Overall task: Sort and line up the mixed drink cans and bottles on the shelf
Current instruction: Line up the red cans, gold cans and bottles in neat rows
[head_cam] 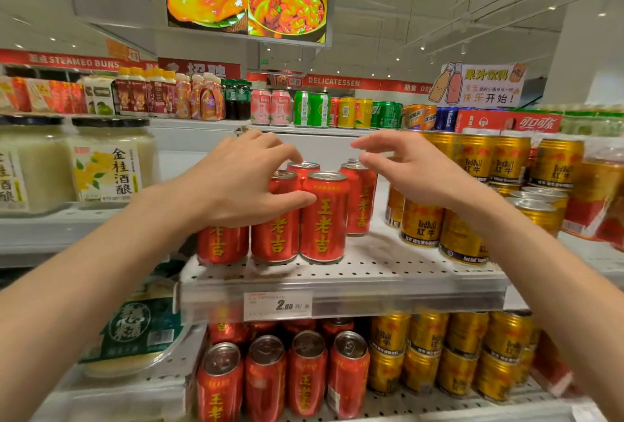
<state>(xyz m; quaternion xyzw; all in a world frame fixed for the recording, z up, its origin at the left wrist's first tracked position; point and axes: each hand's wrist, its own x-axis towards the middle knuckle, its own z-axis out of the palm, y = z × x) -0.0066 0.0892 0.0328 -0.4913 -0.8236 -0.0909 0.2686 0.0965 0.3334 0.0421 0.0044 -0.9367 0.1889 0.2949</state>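
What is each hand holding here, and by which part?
The left hand grips a red can around its upper body. The right hand holds nothing, hovering open above another red can.

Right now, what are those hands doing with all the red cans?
A person is tidying drinks on a shop shelf. The left hand is curled around a red can in the group of red cans, its thumb touching the front red can. The right hand hovers open just above the cans, holding nothing. Gold cans stand to the right on the same shelf, apart from the red ones.
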